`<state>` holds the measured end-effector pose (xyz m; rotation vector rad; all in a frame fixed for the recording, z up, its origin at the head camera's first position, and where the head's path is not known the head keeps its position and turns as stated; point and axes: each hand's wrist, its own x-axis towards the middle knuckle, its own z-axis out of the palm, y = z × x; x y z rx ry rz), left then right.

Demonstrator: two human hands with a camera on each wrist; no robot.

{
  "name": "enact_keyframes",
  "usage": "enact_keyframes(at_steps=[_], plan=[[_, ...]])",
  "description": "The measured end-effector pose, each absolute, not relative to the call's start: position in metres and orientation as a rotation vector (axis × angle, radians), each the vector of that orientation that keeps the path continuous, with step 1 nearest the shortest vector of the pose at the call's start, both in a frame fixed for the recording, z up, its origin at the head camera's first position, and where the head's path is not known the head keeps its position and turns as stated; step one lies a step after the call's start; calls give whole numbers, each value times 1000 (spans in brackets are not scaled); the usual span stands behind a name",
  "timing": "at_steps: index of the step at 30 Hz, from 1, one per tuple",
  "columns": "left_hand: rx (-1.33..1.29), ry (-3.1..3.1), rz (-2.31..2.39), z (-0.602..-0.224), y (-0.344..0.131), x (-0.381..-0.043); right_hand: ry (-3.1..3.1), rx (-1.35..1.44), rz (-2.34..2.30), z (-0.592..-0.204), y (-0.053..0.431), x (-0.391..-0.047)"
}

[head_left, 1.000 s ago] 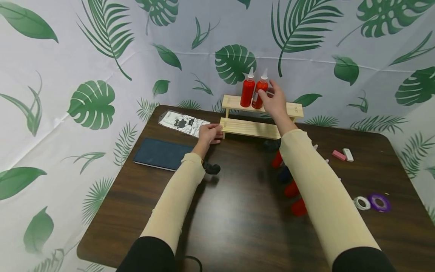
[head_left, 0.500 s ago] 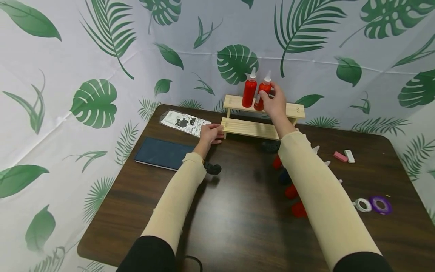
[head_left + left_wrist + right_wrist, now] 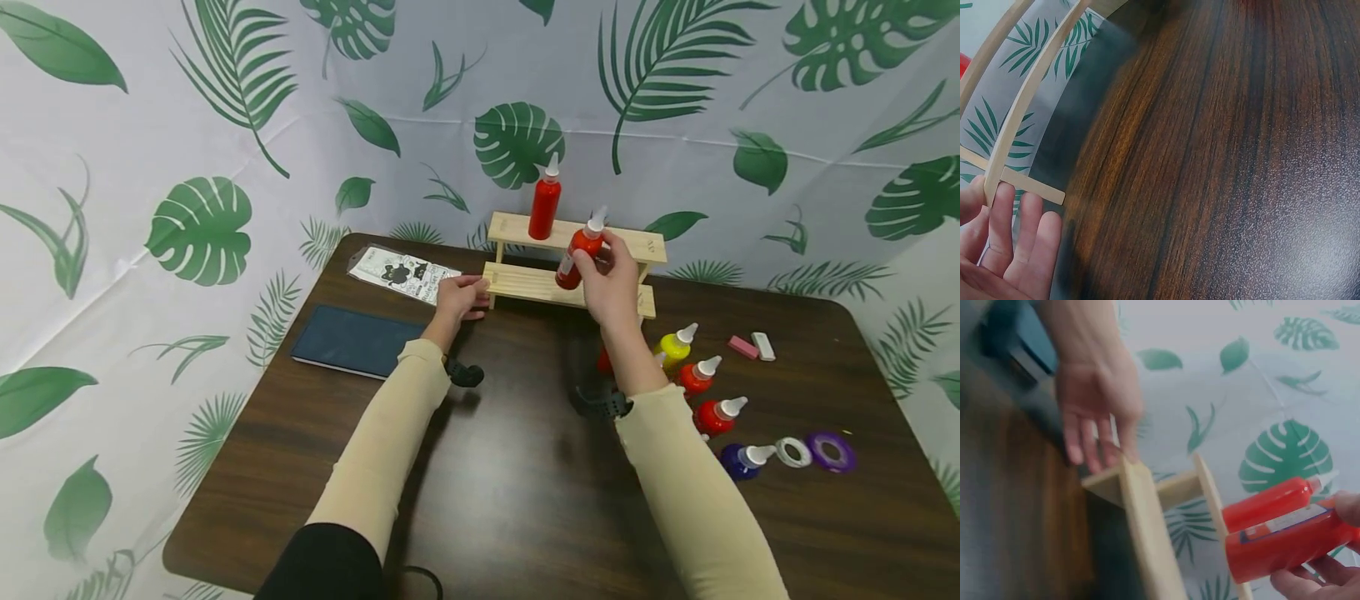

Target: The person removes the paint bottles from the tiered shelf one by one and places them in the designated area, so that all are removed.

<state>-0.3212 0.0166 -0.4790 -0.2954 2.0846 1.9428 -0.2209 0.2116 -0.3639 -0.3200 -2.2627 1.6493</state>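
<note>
A two-tier wooden rack [image 3: 525, 283] stands at the back of the table. My left hand [image 3: 457, 300] pinches the left end of its lower shelf between thumb and fingers, which the left wrist view shows up close [image 3: 1010, 244]. In my right hand [image 3: 613, 287] is a red squeeze bottle [image 3: 573, 260] with a white pointed nozzle, tilted, gripped near its top. From the head it appears in front of the upper tier, over the lower one; contact with the shelf cannot be told. Another red bottle [image 3: 545, 207] stands upright on the upper shelf. A white label shows on the held bottle [image 3: 1285, 544].
Right of the rack are a yellow bottle [image 3: 675, 346], red bottles [image 3: 716, 417] and a dark blue bottle [image 3: 741, 461], partly behind my right arm. Erasers [image 3: 742, 347] and tape rolls [image 3: 831, 452] lie farther right. A dark notebook [image 3: 360, 340] and a flat packet [image 3: 401, 273] lie left.
My right hand has lifted the red bottle off the upper shelf and brought it down and toward me. The right arm has drawn back, uncovering bottles at the right. The left hand stays put.
</note>
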Motion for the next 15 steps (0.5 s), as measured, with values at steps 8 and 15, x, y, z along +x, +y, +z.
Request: enact_keyframes(at_steps=[8, 15], plan=[[-278, 2090, 1966, -480, 15, -321, -2370, -239, 1643, -408, 205, -160], [-271, 2073, 1956, -480, 15, -322, -2488, -312, 1629, -434, 207, -124]])
